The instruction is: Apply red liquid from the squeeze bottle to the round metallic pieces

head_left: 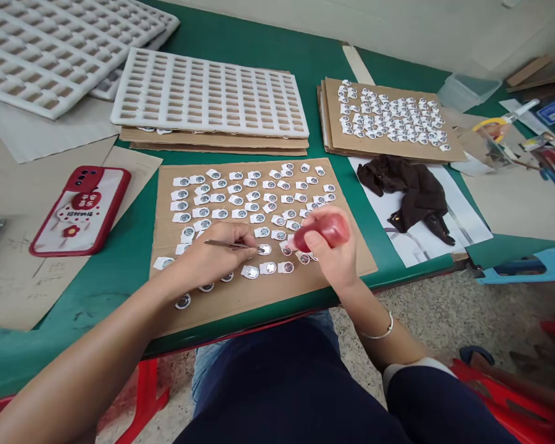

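A brown cardboard sheet (240,302) lies in front of me, bearing rows of small round pieces with white tabs. Above its lower middle, my left hand (222,250) holds metal tweezers (226,244), whose tips meet one round piece (264,249). My right hand (335,256) is wrapped round a red squeeze bottle (328,230). The bottle's narrow end points left, over the pieces on the sheet's right part.
A red-edged phone (81,209) lies at left. White grid trays (210,92) stand at the back, beside a second cardboard stack (388,148) with similar pieces. Dark cloth (411,191) and yellow-handled scissors (493,126) are at right.
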Demonstrator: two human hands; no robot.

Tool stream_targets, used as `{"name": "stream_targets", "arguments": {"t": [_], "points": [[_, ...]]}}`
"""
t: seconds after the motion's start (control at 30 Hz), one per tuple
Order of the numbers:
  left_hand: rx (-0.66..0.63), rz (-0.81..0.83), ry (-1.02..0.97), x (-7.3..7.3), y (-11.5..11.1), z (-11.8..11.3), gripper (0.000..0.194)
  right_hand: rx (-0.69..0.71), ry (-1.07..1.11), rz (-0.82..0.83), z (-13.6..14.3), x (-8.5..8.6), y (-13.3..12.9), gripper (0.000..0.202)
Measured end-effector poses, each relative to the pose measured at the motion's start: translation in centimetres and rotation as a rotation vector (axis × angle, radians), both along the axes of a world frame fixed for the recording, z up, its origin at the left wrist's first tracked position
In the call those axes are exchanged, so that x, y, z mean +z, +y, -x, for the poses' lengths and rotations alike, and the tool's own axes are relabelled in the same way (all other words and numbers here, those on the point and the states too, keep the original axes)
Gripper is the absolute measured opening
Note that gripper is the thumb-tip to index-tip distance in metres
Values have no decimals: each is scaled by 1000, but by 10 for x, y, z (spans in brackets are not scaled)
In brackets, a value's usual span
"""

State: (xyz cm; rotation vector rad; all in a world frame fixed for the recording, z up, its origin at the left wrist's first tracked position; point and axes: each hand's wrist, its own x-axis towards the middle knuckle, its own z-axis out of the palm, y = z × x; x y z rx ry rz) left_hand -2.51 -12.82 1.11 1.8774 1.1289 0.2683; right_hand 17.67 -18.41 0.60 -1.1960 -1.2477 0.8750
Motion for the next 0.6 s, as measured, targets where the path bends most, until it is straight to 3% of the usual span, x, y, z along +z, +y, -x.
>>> {"name": "stream_targets", "arguments": {"t": [0.1,0.23,0.37,0.6], "points": [[3,22,-21,-3,1,2,11,-65,50,-4,-2,-15,-15,38],[12,51,-19,-4,3,3,13,-126,-157,-93,0,-28,-21,29],[1,89,-4,-1,2,3,13,-195,-290,-207,4,-27,-20,22],[-1,70,-12,1,2,2,12,-192,-313,-190,7,-26,-18,21]]}}
